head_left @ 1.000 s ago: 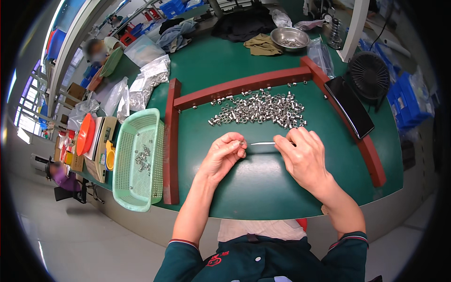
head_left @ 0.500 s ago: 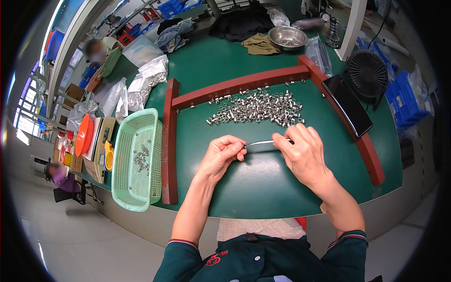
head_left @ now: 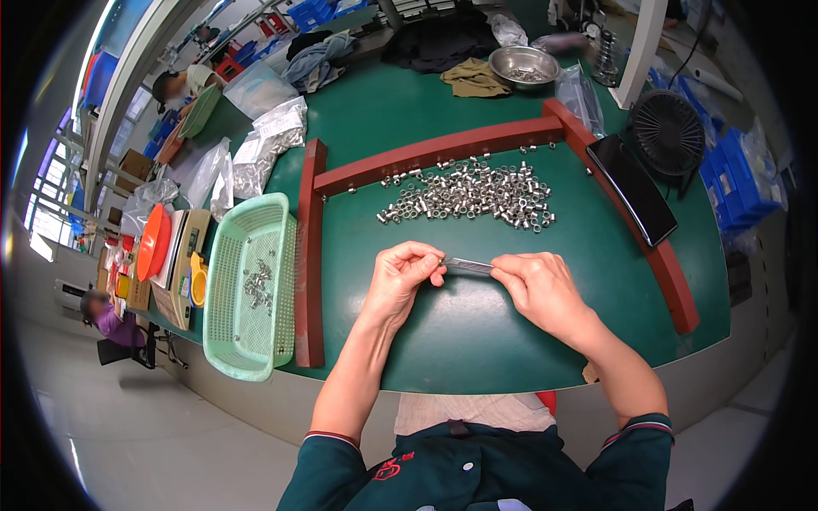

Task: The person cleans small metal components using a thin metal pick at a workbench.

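Note:
My left hand (head_left: pixel 404 277) is closed, pinching a small metal ring (head_left: pixel 442 262) like those in the pile; the fingertips partly hide it. From the other side, my right hand (head_left: pixel 543 285) grips a slim silver knife-like tool (head_left: pixel 469 266). Its narrow end meets the ring at my left fingertips, and its rear part is hidden in my right hand. Just beyond both hands lies a pile of small metal rings (head_left: pixel 477 194) on the green table (head_left: pixel 460 349).
A dark red wooden frame (head_left: pixel 443 153) borders the pile on three sides. Left of it stands a light green basket (head_left: pixel 223 319) with some metal pieces inside. A black phone (head_left: pixel 632 192) rests on the right bar beside a black fan (head_left: pixel 667 132). Farther back is a metal bowl (head_left: pixel 524 66).
My right hand has turned and lowered slightly, and the tool now shows a broader flat face. My left hand stays nearly in place with the ring.

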A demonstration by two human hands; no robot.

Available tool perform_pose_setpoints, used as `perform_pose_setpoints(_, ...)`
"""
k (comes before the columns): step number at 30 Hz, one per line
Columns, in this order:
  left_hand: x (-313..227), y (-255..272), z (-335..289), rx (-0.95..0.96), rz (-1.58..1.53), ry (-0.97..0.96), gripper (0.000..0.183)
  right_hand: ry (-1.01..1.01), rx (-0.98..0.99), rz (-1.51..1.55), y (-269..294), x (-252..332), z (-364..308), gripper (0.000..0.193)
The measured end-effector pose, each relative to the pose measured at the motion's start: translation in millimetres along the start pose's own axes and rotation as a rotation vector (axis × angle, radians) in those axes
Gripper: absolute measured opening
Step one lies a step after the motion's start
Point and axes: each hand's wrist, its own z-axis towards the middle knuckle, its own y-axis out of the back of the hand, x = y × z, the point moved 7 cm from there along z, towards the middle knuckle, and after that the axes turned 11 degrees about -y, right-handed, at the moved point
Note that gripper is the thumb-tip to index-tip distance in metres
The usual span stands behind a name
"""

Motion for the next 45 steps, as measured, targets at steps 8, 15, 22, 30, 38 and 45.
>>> perform_pose_setpoints(8,7,2,-1,-0.011,-0.057,0.103,0.009,0.204,-0.322,-0.255,19,20,-1,0.012)
perform_pose_setpoints(15,6,0,-1,0.0,-0.097,0.097,0.009,0.249,-0.334,-0.265,12,15,-3,0.015)
perform_pose_setpoints(22,1,2,-2,-0.013,-0.038,-0.013,0.01,0.032,-0.089,0.056,4,6,1,0.01)
perform_pose_setpoints(30,8,1,-2,0.027,-0.14,0.102,0.011,0.242,-0.331,-0.19,18,19,-1,0.013)
perform_pose_setpoints(38,11,0,-3,0.038,-0.196,0.154,0.012,0.379,-0.416,-0.322,22,25,-2,0.022)
perform_pose_setpoints(45,2,1,-2,0.006,-0.132,0.026,0.012,0.208,-0.257,-0.126,8,14,-1,0.013)
